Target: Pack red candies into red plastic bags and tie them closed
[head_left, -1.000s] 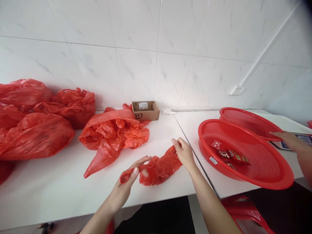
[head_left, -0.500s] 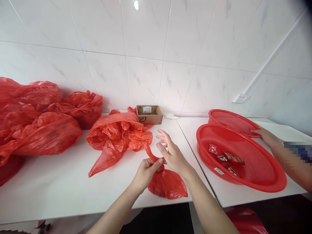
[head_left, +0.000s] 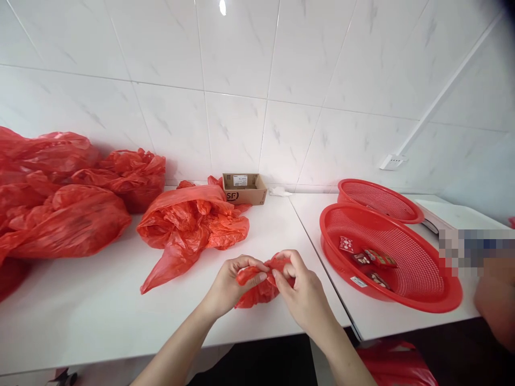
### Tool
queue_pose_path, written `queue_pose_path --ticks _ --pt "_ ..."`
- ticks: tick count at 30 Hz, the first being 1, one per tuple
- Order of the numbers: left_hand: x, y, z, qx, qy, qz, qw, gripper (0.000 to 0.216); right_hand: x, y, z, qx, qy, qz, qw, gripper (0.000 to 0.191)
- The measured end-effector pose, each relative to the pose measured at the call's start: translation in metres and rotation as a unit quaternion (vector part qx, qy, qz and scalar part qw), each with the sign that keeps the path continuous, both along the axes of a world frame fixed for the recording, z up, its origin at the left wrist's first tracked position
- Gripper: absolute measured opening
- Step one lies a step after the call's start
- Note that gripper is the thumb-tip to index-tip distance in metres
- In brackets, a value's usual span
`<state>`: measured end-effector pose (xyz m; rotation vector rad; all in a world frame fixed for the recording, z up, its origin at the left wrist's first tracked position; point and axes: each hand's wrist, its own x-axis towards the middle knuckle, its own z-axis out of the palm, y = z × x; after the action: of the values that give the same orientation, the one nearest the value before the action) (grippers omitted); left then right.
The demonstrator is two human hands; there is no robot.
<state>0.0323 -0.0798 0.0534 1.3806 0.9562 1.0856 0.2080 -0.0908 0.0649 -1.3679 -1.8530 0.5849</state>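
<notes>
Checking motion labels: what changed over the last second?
Right hand, spread open half a second ago, now pinches the small red plastic bag alongside the left hand. Rear perforated red basket slid left; co-worker's arm drew back off it. SF carton and open red bag stayed put.

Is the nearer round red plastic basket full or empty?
Neither: a few small printed packets lie in the basket, leaving most of it bare.
</notes>
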Motion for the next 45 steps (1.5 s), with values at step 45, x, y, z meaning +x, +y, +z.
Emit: queue_pose_path --ticks 45 --pt "-0.094 -0.095 0.040 0.030 0.208 0.102 0.972 0.020 -0.027 -0.037 -0.007 -0.143 0.195 0.236 0.941 0.021"
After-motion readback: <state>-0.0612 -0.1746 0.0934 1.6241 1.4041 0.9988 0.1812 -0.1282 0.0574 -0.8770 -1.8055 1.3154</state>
